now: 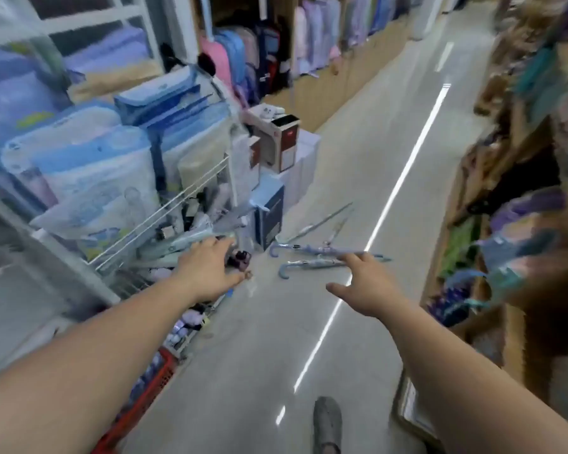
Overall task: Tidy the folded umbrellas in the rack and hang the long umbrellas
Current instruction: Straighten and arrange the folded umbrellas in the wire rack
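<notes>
Two long blue umbrellas with hooked handles [309, 257] lie on the grey floor ahead of me, and thinner clear ones [325, 221] lie just behind them. A white wire rack [164, 211] at the left holds several folded umbrellas [197, 208] standing and leaning loosely. My left hand [207, 270] reaches forward beside the rack's near corner, fingers apart, holding nothing. My right hand [364, 283] stretches out over the floor just short of the long umbrellas, fingers spread and empty. The picture is blurred by motion.
Packaged bedding [89, 165] is stacked behind the rack. Boxes [282, 145] stand past it on the floor. A red basket [151, 381] sits low at the left. Shelves with hanging umbrellas [518, 244] line the right side. My shoe [327, 421] is on the aisle floor.
</notes>
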`<state>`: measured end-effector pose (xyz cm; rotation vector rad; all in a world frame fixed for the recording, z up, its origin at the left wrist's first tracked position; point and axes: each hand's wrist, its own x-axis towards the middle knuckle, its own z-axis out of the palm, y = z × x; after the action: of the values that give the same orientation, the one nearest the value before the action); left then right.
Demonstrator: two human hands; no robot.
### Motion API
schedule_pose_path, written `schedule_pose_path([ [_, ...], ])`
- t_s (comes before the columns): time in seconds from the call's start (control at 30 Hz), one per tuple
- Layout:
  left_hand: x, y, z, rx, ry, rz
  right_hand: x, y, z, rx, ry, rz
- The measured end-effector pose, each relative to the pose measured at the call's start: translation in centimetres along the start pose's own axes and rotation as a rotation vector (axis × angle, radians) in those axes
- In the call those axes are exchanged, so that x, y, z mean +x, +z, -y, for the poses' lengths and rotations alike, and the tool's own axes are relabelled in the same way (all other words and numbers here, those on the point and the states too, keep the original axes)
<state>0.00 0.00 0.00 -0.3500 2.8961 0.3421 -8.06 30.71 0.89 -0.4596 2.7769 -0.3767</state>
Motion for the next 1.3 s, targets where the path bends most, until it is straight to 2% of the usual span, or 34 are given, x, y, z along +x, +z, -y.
schedule_pose_path([
  [0.17, 2.7, 0.0, -0.4, -0.02, -0.237, 0.065, 9.6, -0.9, 0.1, 0.064, -0.122, 0.155],
  [0.4, 3.7, 1.1, 3.3, -0.219, -0.545, 0.051, 20.2, 0.0, 6.9, -0.04, -0.398, 0.332],
  [0.67, 6.8, 5.8, 9.9, -0.466, -0.732, 0.073, 27.1, 4.6, 13.3, -0.168, -0.471, 0.522],
  [0.93, 11.9, 9.9, 13.5, -0.574, -0.869, 0.103, 34.8, 10.2, 17.4, -0.263, -0.584, 0.614],
  [1.1, 13.5, 14.0, 13.6, -0.64, -1.013, 0.075, 38.5, 16.3, 20.4, -0.28, -0.795, 0.667],
  [1.17, 13.9, 15.6, 13.4, -0.634, -1.089, 0.047, 39.1, 18.4, 21.4, -0.23, -0.908, 0.641],
  [1.3, 14.7, 17.7, 13.2, -0.795, -1.206, -0.113, 38.4, 21.8, 23.5, -0.042, -1.036, 0.632],
])
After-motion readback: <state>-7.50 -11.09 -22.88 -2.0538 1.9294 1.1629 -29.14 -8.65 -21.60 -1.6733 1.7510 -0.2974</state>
